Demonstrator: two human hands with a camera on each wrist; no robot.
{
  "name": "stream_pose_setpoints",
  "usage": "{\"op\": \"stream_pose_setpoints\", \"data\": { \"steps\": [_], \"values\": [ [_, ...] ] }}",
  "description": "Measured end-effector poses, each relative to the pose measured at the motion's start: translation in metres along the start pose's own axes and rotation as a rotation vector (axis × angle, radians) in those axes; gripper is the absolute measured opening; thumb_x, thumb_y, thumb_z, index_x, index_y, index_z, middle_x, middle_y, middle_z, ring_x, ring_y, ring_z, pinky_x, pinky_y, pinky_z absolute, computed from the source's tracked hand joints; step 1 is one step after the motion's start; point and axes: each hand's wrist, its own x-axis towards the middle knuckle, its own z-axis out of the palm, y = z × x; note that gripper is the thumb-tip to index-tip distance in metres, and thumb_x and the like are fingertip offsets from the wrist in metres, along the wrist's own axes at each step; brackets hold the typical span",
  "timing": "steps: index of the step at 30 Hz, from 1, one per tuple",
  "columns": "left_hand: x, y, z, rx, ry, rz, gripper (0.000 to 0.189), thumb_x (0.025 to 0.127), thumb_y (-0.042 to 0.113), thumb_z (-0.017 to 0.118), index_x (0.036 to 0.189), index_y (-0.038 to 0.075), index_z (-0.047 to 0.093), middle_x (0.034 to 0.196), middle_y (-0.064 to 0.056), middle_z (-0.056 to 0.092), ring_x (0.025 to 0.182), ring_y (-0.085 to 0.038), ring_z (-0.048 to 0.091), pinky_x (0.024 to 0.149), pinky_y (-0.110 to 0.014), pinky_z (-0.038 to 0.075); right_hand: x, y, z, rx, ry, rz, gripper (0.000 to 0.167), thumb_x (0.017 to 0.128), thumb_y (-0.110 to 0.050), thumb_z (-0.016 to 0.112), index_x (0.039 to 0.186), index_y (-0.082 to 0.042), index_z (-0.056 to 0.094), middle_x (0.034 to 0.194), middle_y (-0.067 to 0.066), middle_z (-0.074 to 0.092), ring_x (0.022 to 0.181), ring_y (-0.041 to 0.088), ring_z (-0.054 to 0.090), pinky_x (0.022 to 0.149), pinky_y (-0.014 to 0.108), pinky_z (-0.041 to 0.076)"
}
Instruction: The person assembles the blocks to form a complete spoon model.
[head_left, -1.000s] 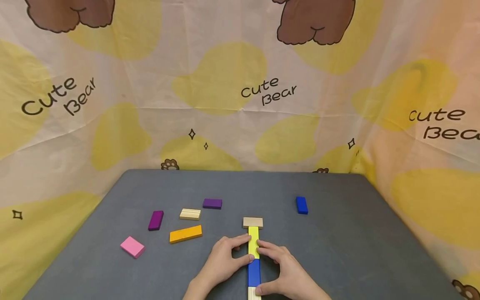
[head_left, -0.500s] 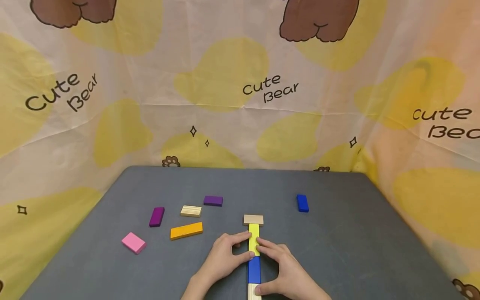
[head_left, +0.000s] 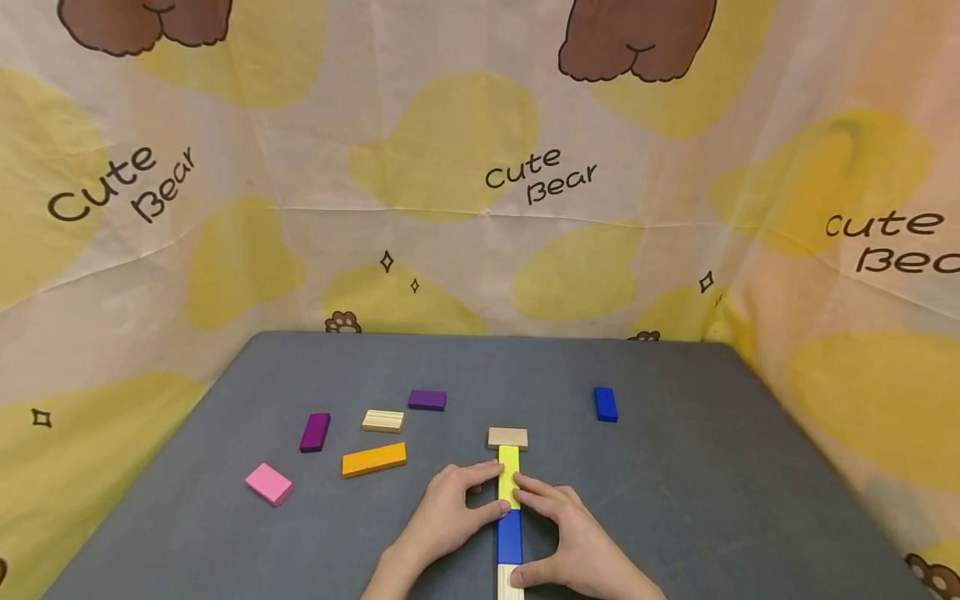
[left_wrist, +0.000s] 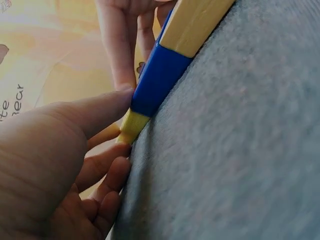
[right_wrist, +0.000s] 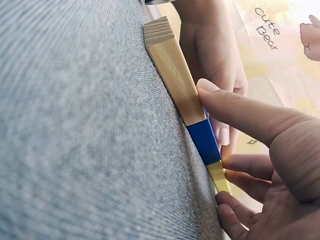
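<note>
Fingers of my left hand [head_left: 442, 517] and right hand [head_left: 581, 542] are spread from their thumbs, extended rather than curled, and touch a row of blocks [head_left: 509, 527] from opposite sides; neither hand is clamped round a piece. On the left, my fingertips meet the yellow block [head_left: 508, 479] toward its far end, and my thumb touches near the seam between it and the blue block [head_left: 509, 543]. On the right, my fingertips lie along the yellow block's other side, while my thumb rests against the pale wooden block [right_wrist: 172, 80] nearest me. The row lies end to end on the dark table [head_left: 712, 500], with a beige block [head_left: 507, 438] set crosswise at its far end.

Change over the last second: none in the arrangement. Hands and blocks keep the same relations; only the head view has shifted slightly. I judge this a steadying of the row, its joints already close and straight. Well apart lie the orange block [head_left: 374, 460], pink block [head_left: 269, 484], magenta block [head_left: 315, 432], striped pale block [head_left: 383, 421] and violet block [head_left: 427, 401] to the left, and a second blue block [head_left: 606, 404] to the right.
</note>
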Motion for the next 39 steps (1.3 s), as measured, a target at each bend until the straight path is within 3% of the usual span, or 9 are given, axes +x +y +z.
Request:
{"op": "stream_pose_setpoints", "data": {
  "steps": [4, 8, 12, 15, 20, 26, 29, 33, 39],
  "values": [
    [0.000, -0.001, -0.013, -0.009, 0.084, 0.040, 0.041, 0.091, 0.041, 0.070, 0.124, 0.017, 0.071, 0.120, 0.009, 0.066, 0.091, -0.010, 0.058, 0.081, -0.036, 0.050, 0.000, 0.001, 0.001, -0.019, 0.013, 0.010, 0.091, 0.068, -0.052, 0.086, 0.143, -0.012, 0.053, 0.152, -0.007, 0.039, 0.121, 0.023, 0.037, 0.100, 0.058, 0.034],
    [-0.007, -0.010, -0.039, 0.014, 0.273, 0.068, 0.038, 0.084, 0.034, 0.080, 0.118, 0.021, 0.074, 0.117, 0.015, 0.066, 0.099, -0.012, 0.057, 0.082, -0.039, 0.050, 0.001, -0.001, 0.002, -0.020, 0.014, 0.040, 0.092, 0.066, -0.054, 0.086, 0.142, -0.013, 0.054, 0.151, -0.008, 0.039, 0.122, 0.023, 0.036, 0.099, 0.058, 0.034],
    [-0.020, -0.034, -0.072, 0.084, 0.435, 0.096, 0.044, 0.073, 0.024, 0.089, 0.115, 0.020, 0.075, 0.116, 0.010, 0.068, 0.104, -0.015, 0.054, 0.086, -0.044, 0.046, 0.001, -0.001, 0.004, -0.003, 0.006, 0.057, 0.091, 0.066, -0.053, 0.087, 0.142, -0.014, 0.055, 0.151, -0.010, 0.039, 0.124, 0.024, 0.035, 0.100, 0.057, 0.034],
    [-0.031, -0.054, -0.093, 0.140, 0.487, 0.081, 0.049, 0.069, 0.023, 0.092, 0.115, 0.017, 0.075, 0.116, 0.004, 0.069, 0.103, -0.018, 0.054, 0.086, -0.044, 0.044, -0.001, -0.001, 0.005, -0.009, 0.014, 0.039, 0.091, 0.066, -0.053, 0.087, 0.142, -0.015, 0.055, 0.150, -0.011, 0.038, 0.124, 0.023, 0.035, 0.099, 0.054, 0.036],
    [-0.047, -0.078, -0.115, 0.173, 0.427, -0.014, 0.056, 0.070, 0.034, 0.091, 0.119, 0.015, 0.073, 0.117, 0.001, 0.068, 0.104, -0.019, 0.052, 0.082, -0.042, 0.045, -0.004, 0.000, 0.005, -0.013, 0.025, 0.022, 0.089, 0.067, -0.053, 0.087, 0.142, -0.018, 0.055, 0.150, -0.011, 0.039, 0.123, 0.024, 0.035, 0.097, 0.052, 0.038],
    [-0.052, -0.093, -0.130, 0.151, 0.370, -0.109, 0.058, 0.072, 0.036, 0.089, 0.123, 0.015, 0.071, 0.117, 0.000, 0.068, 0.102, -0.022, 0.055, 0.082, -0.042, 0.048, -0.002, 0.000, 0.003, -0.007, 0.010, 0.049, 0.090, 0.066, -0.053, 0.087, 0.142, -0.016, 0.055, 0.150, -0.010, 0.038, 0.124, 0.026, 0.035, 0.097, 0.056, 0.036],
    [-0.051, -0.095, -0.133, 0.146, 0.348, -0.136, 0.057, 0.074, 0.034, 0.088, 0.124, 0.014, 0.070, 0.117, -0.001, 0.068, 0.102, -0.023, 0.057, 0.081, -0.041, 0.048, 0.001, -0.001, 0.002, -0.011, -0.003, 0.076, 0.090, 0.066, -0.053, 0.086, 0.142, -0.016, 0.055, 0.150, -0.010, 0.039, 0.124, 0.026, 0.035, 0.098, 0.058, 0.035],
    [-0.050, -0.096, -0.132, 0.143, 0.319, -0.180, 0.057, 0.076, 0.030, 0.087, 0.126, 0.012, 0.068, 0.119, -0.003, 0.068, 0.103, -0.022, 0.058, 0.081, -0.039, 0.047, 0.001, -0.001, 0.003, -0.028, 0.004, 0.053, 0.090, 0.067, -0.055, 0.086, 0.142, -0.016, 0.055, 0.150, -0.011, 0.039, 0.125, 0.025, 0.035, 0.098, 0.056, 0.036],
    [-0.050, -0.098, -0.128, 0.148, 0.307, -0.196, 0.054, 0.076, 0.019, 0.087, 0.125, 0.006, 0.068, 0.120, -0.009, 0.067, 0.104, -0.028, 0.060, 0.087, -0.047, 0.049, -0.001, 0.001, 0.003, -0.040, 0.016, 0.019, 0.091, 0.067, -0.054, 0.086, 0.143, -0.016, 0.054, 0.150, -0.011, 0.039, 0.125, 0.025, 0.035, 0.098, 0.054, 0.037]
  ]
}}
